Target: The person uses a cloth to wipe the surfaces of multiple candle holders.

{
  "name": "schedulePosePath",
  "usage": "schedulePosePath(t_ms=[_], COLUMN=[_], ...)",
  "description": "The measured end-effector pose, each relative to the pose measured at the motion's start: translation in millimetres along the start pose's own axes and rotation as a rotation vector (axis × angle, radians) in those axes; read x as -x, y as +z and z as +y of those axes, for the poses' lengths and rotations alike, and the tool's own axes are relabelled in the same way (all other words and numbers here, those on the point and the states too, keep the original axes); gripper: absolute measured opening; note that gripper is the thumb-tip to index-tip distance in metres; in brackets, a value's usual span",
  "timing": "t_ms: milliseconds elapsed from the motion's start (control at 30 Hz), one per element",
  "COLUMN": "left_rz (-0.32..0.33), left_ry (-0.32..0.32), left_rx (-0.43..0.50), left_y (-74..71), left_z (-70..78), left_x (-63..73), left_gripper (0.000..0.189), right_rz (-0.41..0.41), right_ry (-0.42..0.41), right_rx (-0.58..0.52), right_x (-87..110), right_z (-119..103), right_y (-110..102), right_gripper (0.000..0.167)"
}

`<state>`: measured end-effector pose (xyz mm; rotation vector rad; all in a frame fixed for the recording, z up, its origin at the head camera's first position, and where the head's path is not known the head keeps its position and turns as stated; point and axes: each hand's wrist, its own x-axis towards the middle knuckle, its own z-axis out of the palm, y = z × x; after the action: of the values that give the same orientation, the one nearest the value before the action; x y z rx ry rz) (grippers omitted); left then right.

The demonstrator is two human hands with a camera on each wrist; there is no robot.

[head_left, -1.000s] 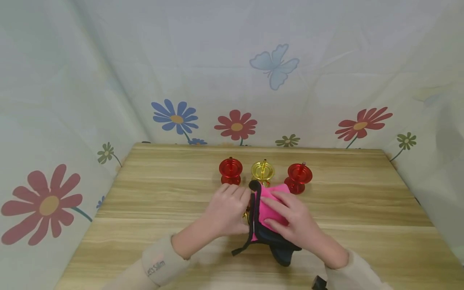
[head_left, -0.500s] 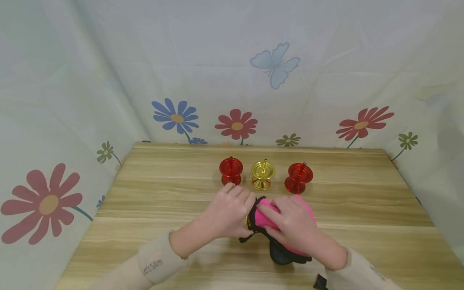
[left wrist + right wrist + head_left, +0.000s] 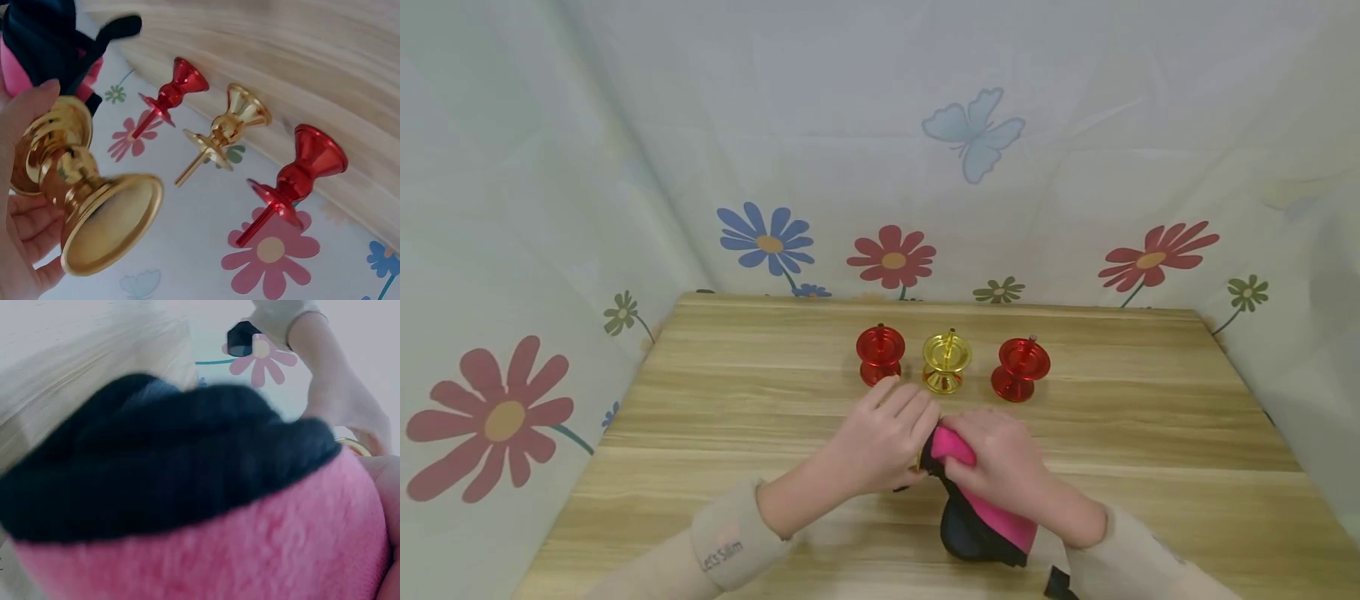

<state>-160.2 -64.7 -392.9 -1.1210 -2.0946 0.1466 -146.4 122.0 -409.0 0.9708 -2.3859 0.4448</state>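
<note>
My left hand [image 3: 883, 437] grips a shiny gold candle holder [image 3: 70, 165]. In the head view only a sliver of it shows beside the thumb; in the left wrist view its flared base faces the camera. My right hand [image 3: 1000, 462] holds a pink fuzzy cloth [image 3: 1003, 517] with black edging and a dark side, bunched against the holder's other end. That cloth's dark trim [image 3: 187, 450] fills much of the right wrist view. Behind the hands, a red holder [image 3: 880, 354], a gold holder [image 3: 946, 358] and another red holder [image 3: 1021, 367] stand upright in a row.
The wooden table [image 3: 760, 367] runs back to a pale curtain [image 3: 820, 117] printed with flowers and a butterfly. Closest to my left knuckles is the left red holder. A small black object [image 3: 1060, 583] is by the right sleeve.
The cloth has been drawn down and rightward and now hangs lower under my right hand. My right hand has closed in tighter beside the left. The standing gold holder has come fully into view.
</note>
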Motion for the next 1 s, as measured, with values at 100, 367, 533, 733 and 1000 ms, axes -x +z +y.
schedulePosePath(t_ms=[100, 367, 533, 733, 1000], left_rz=[-0.037, -0.493, -0.555, -0.308, -0.264], left_ry=[-0.041, -0.179, -0.177, -0.144, -0.183], left_rx=[0.060, 0.571, 0.681, 0.400, 0.337], left_y=[1.6, -4.5, -4.9, 0.4, 4.5], left_z=[1.2, -17.3, -24.0, -10.4, -4.3], left_x=[2.6, 0.7, -3.4, 0.4, 5.2], left_gripper=[0.071, 0.094, 0.087, 0.079, 0.093], right_rz=[0.006, -0.027, -0.010, -0.088, -0.129], right_ry=[0.002, -0.175, -0.259, -0.105, -0.046], right_rx=[-0.073, -0.018, 0.006, -0.094, -0.142], right_x=[-0.8, -3.9, -7.9, -12.1, -14.0], right_z=[2.4, 10.2, 11.0, 11.4, 15.3], right_y=[0.4, -4.6, -7.1, -9.4, -10.0], right_gripper=[0.024, 0.029, 0.031, 0.025, 0.028])
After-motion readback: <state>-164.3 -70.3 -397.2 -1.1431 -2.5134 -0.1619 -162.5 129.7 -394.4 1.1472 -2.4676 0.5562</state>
